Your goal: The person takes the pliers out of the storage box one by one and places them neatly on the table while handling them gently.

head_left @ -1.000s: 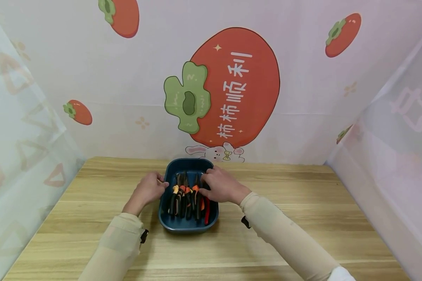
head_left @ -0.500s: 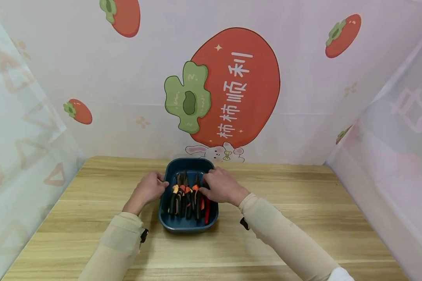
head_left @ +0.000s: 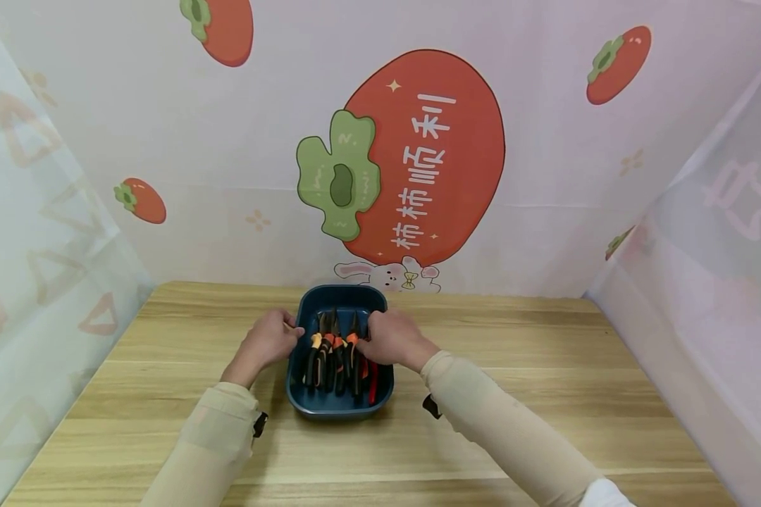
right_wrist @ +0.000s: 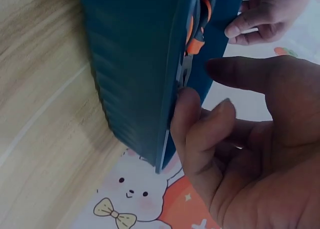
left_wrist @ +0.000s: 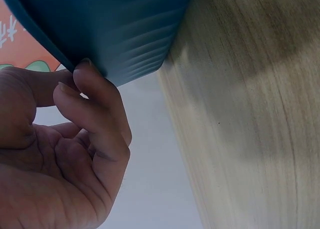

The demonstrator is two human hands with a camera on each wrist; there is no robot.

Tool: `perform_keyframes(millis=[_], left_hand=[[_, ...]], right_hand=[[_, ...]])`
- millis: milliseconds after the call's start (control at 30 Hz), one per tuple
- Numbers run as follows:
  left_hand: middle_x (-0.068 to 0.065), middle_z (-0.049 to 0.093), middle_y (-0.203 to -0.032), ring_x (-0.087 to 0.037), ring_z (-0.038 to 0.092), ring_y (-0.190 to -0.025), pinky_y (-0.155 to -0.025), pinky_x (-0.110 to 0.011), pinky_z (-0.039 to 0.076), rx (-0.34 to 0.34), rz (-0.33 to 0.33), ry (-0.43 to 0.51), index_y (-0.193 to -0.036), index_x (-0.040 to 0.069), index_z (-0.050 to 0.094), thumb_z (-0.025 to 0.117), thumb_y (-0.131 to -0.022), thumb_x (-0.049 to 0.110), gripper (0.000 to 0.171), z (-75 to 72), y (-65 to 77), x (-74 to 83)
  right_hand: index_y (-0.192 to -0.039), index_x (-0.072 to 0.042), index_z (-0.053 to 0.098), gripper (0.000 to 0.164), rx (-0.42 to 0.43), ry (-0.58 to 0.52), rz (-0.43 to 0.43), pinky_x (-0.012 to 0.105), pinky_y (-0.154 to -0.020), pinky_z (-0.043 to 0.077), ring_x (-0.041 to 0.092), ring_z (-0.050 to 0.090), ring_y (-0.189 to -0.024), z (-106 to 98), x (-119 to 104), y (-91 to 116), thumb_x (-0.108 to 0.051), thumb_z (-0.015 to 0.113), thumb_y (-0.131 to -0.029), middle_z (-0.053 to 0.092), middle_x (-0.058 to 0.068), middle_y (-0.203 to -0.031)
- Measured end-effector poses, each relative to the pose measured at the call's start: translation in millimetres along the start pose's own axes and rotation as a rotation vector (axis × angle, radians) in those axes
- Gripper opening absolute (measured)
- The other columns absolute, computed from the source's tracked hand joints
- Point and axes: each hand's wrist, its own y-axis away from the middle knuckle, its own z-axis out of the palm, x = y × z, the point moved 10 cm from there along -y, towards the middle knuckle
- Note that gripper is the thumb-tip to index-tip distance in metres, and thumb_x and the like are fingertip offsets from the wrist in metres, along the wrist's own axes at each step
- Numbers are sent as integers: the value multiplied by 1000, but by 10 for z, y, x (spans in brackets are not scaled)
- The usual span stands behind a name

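A dark blue rectangular tray (head_left: 337, 407) stands on the table with several pliers (head_left: 328, 366) side by side inside, their jaws pointing away from me. Most have black handles with orange or yellow collars; a red handle (head_left: 373, 386) lies at the right end. My left hand (head_left: 269, 345) pinches the tray's left rim between thumb and fingers. Over the right rim, my right hand (head_left: 398, 339) has bent fingers by the rim and pliers, with its thumb apart above the inside of the tray, as the right wrist view shows. That hand hides the heads of the rightmost pliers.
The wooden table (head_left: 533, 394) reaches back to a printed cloth wall (head_left: 533, 232) with persimmon pictures and a rabbit. Cloth side walls close in the left and right. The tray stands near the table's back edge.
My right hand has shifted slightly toward me along the tray's right side. The red handle has moved slightly. My left hand and the tray have stayed put.
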Motion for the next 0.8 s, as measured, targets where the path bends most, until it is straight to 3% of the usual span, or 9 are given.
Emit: perform_keyframes(millis=[200, 367, 533, 800], left_hand=[[-15, 67, -94, -24, 61, -77, -66, -38, 50, -1, 4, -9, -113, -8, 58, 59, -101, 15, 26, 1, -14, -11], [-14, 67, -92, -24, 60, -76, -65, -37, 49, 2, 5, -5, -112, -7, 58, 60, -101, 15, 25, -1, -15, -11], [-12, 66, -88, -24, 59, -74, -64, -37, 48, 3, 11, 3, -111, -8, 58, 60, -101, 15, 25, -5, -7, -7], [-13, 66, -89, -24, 59, -74, -64, -37, 48, -4, 18, 1, -113, -8, 57, 59, -102, 15, 26, -10, 1, 16]], right_hand=[[-75, -10, 65, 29, -30, -8, 55, 24, -46, 45, 15, 56, -48, 76, -29, -30, -29, 69, -97, 58, 3, -59], [-80, -8, 63, 24, -79, -96, 112, 24, -47, 51, 16, 63, -48, 169, -36, -36, -23, 68, -98, 62, 6, -65], [-80, -7, 61, 21, -108, -159, 154, 25, -47, 53, 18, 66, -48, 249, -14, -56, -17, 65, -99, 63, 10, -68], [-74, -3, 62, 26, -94, -241, 147, 26, -47, 53, 17, 65, -45, 313, 17, -99, -12, 64, -98, 64, 12, -61]])
